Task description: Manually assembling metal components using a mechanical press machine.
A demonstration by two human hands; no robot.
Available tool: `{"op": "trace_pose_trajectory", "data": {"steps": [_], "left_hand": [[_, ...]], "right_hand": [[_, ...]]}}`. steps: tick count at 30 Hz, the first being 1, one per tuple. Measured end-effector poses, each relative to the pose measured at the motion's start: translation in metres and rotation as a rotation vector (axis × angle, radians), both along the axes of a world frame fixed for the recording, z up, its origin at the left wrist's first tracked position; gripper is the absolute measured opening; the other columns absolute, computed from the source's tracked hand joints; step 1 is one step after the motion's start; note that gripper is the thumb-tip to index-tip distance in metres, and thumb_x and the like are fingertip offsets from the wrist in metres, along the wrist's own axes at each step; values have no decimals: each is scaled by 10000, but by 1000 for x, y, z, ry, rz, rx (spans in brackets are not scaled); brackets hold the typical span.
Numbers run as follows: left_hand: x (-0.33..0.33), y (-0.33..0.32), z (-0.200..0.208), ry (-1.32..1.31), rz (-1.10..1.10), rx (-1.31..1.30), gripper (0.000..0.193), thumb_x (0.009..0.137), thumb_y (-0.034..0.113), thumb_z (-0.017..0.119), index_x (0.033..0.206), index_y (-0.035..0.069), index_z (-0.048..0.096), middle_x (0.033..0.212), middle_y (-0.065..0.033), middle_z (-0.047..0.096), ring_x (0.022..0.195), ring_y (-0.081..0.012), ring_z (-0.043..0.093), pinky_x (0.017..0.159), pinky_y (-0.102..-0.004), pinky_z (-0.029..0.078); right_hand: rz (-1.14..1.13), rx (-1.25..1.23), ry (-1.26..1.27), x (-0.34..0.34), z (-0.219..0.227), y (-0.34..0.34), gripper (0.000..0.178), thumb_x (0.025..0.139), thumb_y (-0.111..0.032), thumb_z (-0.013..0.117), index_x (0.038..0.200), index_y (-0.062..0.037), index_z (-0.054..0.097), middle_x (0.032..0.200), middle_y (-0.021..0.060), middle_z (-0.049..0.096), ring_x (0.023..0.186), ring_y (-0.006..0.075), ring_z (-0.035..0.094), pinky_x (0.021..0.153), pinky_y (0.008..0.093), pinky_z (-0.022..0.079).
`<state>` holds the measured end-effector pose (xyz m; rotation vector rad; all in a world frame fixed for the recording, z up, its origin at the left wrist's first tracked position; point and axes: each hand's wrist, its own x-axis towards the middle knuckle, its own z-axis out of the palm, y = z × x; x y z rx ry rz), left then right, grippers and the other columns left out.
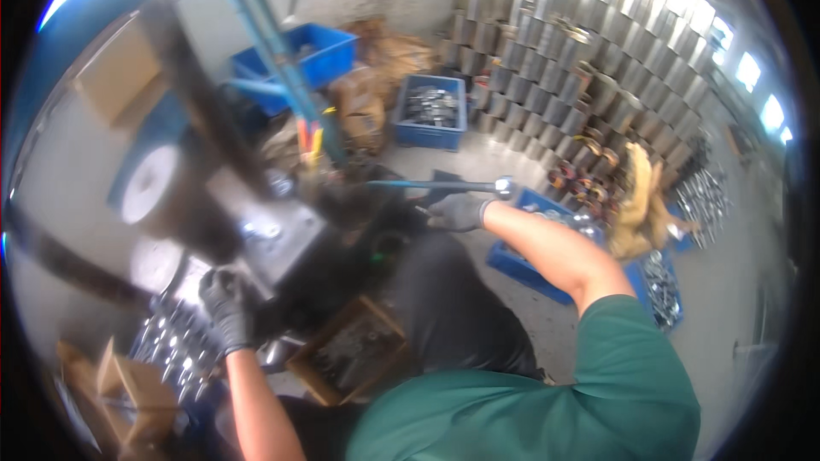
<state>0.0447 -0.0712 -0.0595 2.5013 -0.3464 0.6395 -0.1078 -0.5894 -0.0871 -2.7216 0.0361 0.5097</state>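
My left hand point(224, 307), in a grey glove, is at the lower left, beside the edge of a machine's metal block point(286, 239). Blur hides whether its fingers grip anything. My right hand point(459, 212), also gloved, lies just below a teal lever point(427, 184) that ends in a shiny ball knob point(504, 187). Its fingers are drawn together, pointing left into the dark machine area; what they hold, if anything, is hidden. On top of the block sits a small shiny metal part point(259, 229). A thick round metal cylinder point(152, 186) stands to its left.
Shiny metal parts point(178, 346) and a cardboard box point(141, 388) lie at lower left. An open carton point(309, 369) sits by my legs. Blue bins point(430, 137) of metal parts stand ahead; another point(530, 271) is under my right arm. Stacked metal cylinders point(547, 77) fill the back right.
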Motion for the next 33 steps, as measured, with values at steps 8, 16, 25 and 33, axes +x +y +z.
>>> {"op": "trace_pose_trajectory", "data": {"steps": [8,16,25,33], "left_hand": [[-17,-9,-2,17,26,188,301,912,316,668,1001,28,678,1113,-179,612,1085,-358,539,974,-487,447],[4,21,-24,254,-93,-789,527,1010,334,701,1363,-29,558,1136,-88,610,1021,-178,584,932,-363,496],[3,23,-22,136,52,-581,511,1046,413,651,1318,-18,609,1225,-102,651,1144,-227,585,1045,-376,447],[10,28,-27,83,-11,-596,457,1051,403,642,1228,-18,648,1088,-76,661,1021,-193,608,955,-359,489]], "right_hand": [[-1193,1264,-39,-221,-122,-95,300,950,-370,659,1063,-93,665,821,0,622,643,133,579,566,320,473],[-1168,485,-154,-286,-140,-172,370,930,-274,713,1221,-45,715,1009,119,756,862,260,715,696,380,573],[-557,-284,-38,-174,-110,-164,342,867,-159,686,1199,-151,766,1202,169,736,1129,364,700,985,446,548],[-331,-624,389,-85,-108,-161,314,864,-127,697,1158,-111,807,1198,126,776,1109,321,749,926,473,580]]}}
